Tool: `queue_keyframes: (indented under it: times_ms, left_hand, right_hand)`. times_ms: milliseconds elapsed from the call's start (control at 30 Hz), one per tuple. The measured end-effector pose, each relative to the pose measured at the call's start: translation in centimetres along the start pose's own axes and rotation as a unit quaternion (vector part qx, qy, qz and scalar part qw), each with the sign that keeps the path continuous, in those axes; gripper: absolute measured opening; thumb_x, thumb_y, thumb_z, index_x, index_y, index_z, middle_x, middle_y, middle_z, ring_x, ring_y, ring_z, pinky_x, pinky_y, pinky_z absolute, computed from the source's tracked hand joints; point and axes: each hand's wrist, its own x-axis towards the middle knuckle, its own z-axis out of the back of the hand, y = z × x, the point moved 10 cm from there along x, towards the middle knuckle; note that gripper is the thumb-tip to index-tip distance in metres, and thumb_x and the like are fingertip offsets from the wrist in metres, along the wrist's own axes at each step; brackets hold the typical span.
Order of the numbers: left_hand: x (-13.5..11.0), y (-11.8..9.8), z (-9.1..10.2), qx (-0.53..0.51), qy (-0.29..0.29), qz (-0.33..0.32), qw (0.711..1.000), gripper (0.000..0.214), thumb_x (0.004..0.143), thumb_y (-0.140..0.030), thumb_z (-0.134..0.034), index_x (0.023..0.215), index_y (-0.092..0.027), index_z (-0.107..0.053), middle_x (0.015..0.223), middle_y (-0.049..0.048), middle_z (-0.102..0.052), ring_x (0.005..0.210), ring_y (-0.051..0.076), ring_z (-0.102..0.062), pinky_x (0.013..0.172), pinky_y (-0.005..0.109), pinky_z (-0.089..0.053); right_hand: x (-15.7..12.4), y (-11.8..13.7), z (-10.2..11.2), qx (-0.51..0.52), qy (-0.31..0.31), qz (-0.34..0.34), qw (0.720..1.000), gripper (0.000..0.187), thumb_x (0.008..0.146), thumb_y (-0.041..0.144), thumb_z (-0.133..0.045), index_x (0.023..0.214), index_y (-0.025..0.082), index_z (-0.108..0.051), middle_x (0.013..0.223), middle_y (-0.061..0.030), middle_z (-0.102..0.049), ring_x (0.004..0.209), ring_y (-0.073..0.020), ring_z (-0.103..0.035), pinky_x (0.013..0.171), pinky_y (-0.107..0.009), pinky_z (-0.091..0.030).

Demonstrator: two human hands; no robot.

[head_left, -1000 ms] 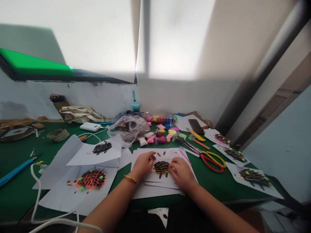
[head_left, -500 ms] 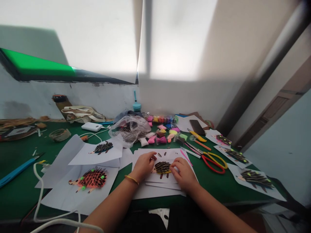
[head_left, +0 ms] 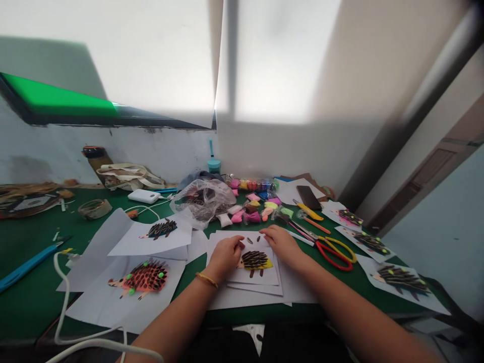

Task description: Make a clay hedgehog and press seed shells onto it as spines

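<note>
A hedgehog picture (head_left: 254, 260) lies on white paper in front of me, its yellow body partly covered with dark striped seeds. My left hand (head_left: 225, 256) rests at the paper's left edge, fingers bent and apart, holding nothing I can see. Above the hedgehog lie a loose sunflower seed (head_left: 249, 241) and another close by. Beyond the picture's upper right, my right hand (head_left: 282, 243) is open with its fingers stretched out beside the loose seeds. Its palm side is hidden.
Scissors (head_left: 333, 252), a yellow cutter (head_left: 310, 210) and a phone (head_left: 308, 197) lie to the right. Several small clay packets (head_left: 252, 217) and a plastic bag (head_left: 204, 199) sit behind. A pink hedgehog picture (head_left: 143, 277) and a white cable (head_left: 60, 312) are at left.
My right hand has moved from the hedgehog's right end up and away to beside the loose seeds, uncovering the yellow body. My left hand stays put.
</note>
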Motion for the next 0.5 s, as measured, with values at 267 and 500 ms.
queue_keyframes:
  times_ms: [267, 500]
  left_hand:
    - [-0.1, 0.0, 0.1, -0.004, 0.004, 0.01, 1.0, 0.036, 0.087, -0.015, -0.046, 0.117, -0.019, -0.065, 0.1, 0.0047, -0.074, 0.096, 0.02, -0.064, 0.092, 0.033, -0.046]
    - [0.1, 0.5, 0.8, -0.042, -0.041, 0.012, 0.998, 0.035, 0.084, -0.011, -0.047, 0.113, -0.019, -0.065, 0.102, 0.0038, -0.072, 0.098, 0.019, -0.063, 0.092, 0.032, -0.047]
  right_hand:
    - [1.2, 0.2, -1.7, -0.06, 0.008, 0.002, 0.998, 0.017, 0.089, 0.016, -0.056, 0.088, 0.02, -0.073, 0.096, -0.0065, -0.066, 0.096, -0.0202, -0.057, 0.086, -0.031, -0.042]
    - [0.9, 0.2, -1.3, -0.076, 0.012, -0.003, 0.997, 0.019, 0.091, 0.016, -0.054, 0.098, 0.021, -0.071, 0.1, -0.0059, -0.066, 0.097, -0.0193, -0.057, 0.086, -0.029, -0.041]
